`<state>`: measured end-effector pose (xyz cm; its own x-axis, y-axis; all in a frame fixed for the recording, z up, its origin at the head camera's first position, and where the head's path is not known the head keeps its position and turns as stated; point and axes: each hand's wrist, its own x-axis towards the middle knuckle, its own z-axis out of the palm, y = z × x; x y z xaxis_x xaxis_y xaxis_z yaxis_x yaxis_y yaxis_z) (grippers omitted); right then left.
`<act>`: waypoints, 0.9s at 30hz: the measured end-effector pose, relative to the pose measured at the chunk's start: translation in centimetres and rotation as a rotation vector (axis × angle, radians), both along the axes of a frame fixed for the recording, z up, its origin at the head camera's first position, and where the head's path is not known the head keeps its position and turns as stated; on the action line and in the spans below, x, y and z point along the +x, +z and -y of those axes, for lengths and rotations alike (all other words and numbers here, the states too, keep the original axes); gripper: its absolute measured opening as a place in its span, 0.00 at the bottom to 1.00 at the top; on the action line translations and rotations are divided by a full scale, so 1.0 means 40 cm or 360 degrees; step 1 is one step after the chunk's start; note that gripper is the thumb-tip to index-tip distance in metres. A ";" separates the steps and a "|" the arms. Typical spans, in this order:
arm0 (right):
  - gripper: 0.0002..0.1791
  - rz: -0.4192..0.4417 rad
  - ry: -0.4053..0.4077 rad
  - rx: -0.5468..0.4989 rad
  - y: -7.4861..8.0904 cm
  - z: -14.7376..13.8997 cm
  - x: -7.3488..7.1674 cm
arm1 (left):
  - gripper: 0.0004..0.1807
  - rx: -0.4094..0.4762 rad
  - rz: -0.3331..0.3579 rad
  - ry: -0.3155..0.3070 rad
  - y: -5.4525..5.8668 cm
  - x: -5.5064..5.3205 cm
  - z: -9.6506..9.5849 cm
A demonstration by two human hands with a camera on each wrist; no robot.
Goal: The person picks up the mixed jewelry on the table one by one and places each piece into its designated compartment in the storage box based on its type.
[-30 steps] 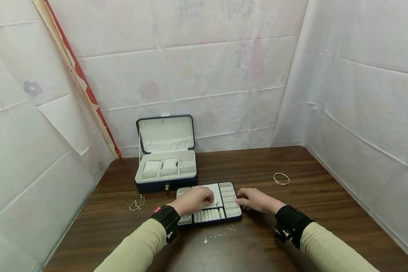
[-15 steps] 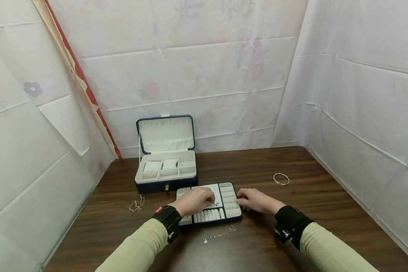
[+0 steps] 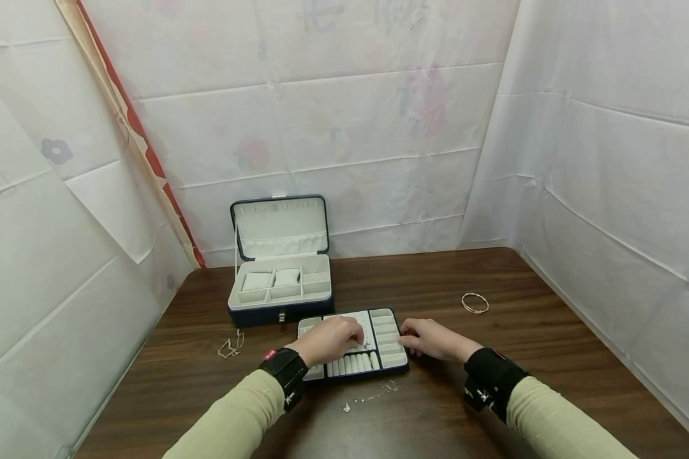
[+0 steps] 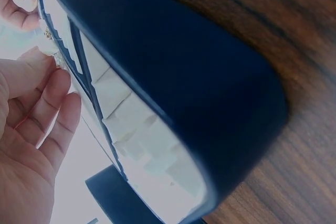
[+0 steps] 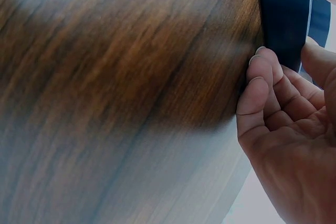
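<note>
A dark blue jewelry tray [image 3: 389, 338] with pale compartments and ring rolls lies on the table. Over its white panel, my left hand [image 3: 330, 340] has thumb and fingertips together at a small sparkling earring [image 4: 59, 61], seen in the left wrist view; the hand's back hides it from the head camera. A gold-coloured piece sits close by among the ring rolls. My right hand [image 3: 433, 338] holds the tray's right edge. In the right wrist view, the thumb is on the rim and the curled fingers are against the dark side wall [image 5: 286, 14].
Behind the tray stands an open jewelry box [image 3: 281, 312], lid upright, with two cushions inside. Thin silver chain [image 3: 387, 386] and a small pendant [image 3: 346, 407] lie in front. Another chain [image 3: 229, 346] is at left, bangles [image 3: 474, 303] at right. White sheets hang around the table [image 3: 419, 280].
My left hand has shifted very slightly to the right over the white panel. The right hand, the tray and the other jewelry stay where they were.
</note>
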<state>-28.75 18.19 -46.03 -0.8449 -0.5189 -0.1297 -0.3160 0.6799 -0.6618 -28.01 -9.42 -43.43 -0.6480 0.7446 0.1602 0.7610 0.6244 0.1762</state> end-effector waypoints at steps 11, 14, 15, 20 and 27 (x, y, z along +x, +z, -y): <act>0.11 -0.0002 -0.0014 0.0012 0.000 0.002 0.000 | 0.03 0.0019 0.0013 -0.0004 -0.001 0.001 -0.001; 0.11 -0.0013 -0.0011 0.0014 -0.001 0.002 -0.002 | 0.03 0.0022 0.0013 -0.0011 -0.003 -0.001 -0.002; 0.11 -0.0018 -0.0009 0.0014 -0.002 0.002 -0.002 | 0.03 0.0023 0.0015 -0.0014 -0.004 -0.001 -0.002; 0.10 -0.0015 -0.0002 0.0014 -0.003 0.001 -0.003 | 0.03 0.0014 0.0022 -0.0011 -0.004 -0.001 -0.002; 0.10 -0.0019 0.0007 0.0010 -0.002 0.000 -0.002 | 0.04 0.0006 0.0020 -0.0015 -0.004 -0.002 -0.003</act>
<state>-28.83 18.19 -46.10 -0.8441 -0.5219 -0.1225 -0.3271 0.6824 -0.6537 -28.08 -9.30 -43.60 -0.6427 0.7502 0.1550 0.7647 0.6162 0.1882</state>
